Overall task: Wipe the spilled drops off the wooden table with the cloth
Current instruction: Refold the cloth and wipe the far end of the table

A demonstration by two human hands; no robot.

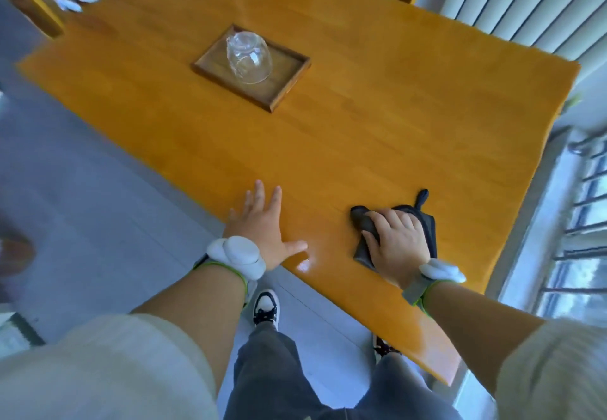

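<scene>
Wooden bench (377, 117): orange-yellow top, glossy, seen from above at an angle. Left hand (266, 226): flat on the bench at its near edge, fingers (259, 196) straight and spread, thumb out toward the right hand, holding nothing; white pod on a green-edged strap at the wrist. Right hand (399, 239): on top of the dark cloth (364, 222), fingers curled over its crumpled upper edge and gripping it against the bench; a like pod at the wrist. Cloth: dark grey, bunched under the right palm, a twisted corner sticking out just beyond the fingers. Bright wet-looking glint (303, 265): on the bench between the two hands, just beside the left thumb. Wooden tray (285, 91): well beyond both hands' fingers, carrying an upturned clear glass (248, 57).
</scene>
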